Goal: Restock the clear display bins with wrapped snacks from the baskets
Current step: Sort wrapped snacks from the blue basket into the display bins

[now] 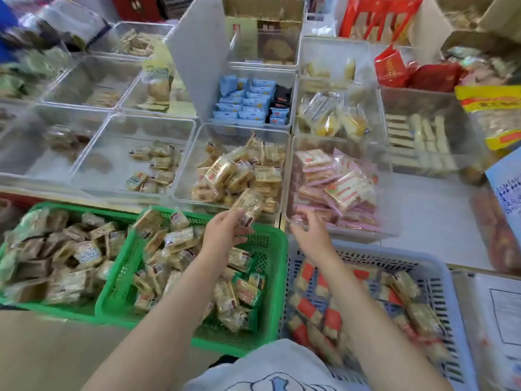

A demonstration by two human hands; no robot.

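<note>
Snacks in clear wrappers fill two green baskets at the near edge of the table; the middle green basket (265,244) sits under the left hand (222,232), which pinches one wrapped snack (248,206) between thumb and fingertips. That snack is held tilted above the basket's far rim, just in front of the clear bin (183,176) heaped with similar tan packets. The right hand (310,235) hovers beside it with fingers spread apart and lightly bent, holding nothing — its fingertips are near the front wall of the bin of pink packets (338,187), though contact cannot be told through the blur. Below the right forearm lies a grey-blue basket (394,258) with red-and-tan packets inside. To the left stands the other green basket (45,206), also full. Further back, a bin of blue packets (245,105) sits behind the tan one, with a grey divider board (197,52) leaning up beside it — more clear bins spread to the left, some nearly bare.
</note>
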